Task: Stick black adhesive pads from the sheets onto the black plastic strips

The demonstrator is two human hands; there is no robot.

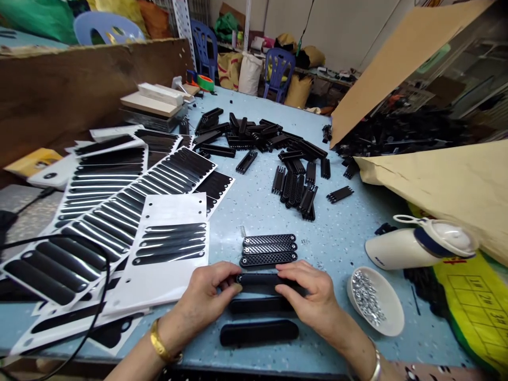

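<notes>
A smooth black oblong piece (pixel 259 280) with rounded ends lies crosswise between my hands. My left hand (pixel 207 290) pinches its left end between thumb and fingers, and my right hand (pixel 311 292) grips the right end, partly hiding it. Just beyond it, several black oblong pieces with a cross-hatched surface (pixel 270 248) and small metal dots at the ends sit side by side. Nearer to me are a second smooth black piece (pixel 257 307) and a third smooth black piece (pixel 259 333). Left of my left hand is a white sheet (pixel 174 209) bearing black strips.
More sheets of black strips (pixel 130 217) overlap on the left, with a cable (pixel 107 275) across them. Black slotted parts (pixel 254 132) are heaped at the back. To the right stand a bowl (pixel 391 312) of small metal pieces and a lying white bottle (pixel 397 248).
</notes>
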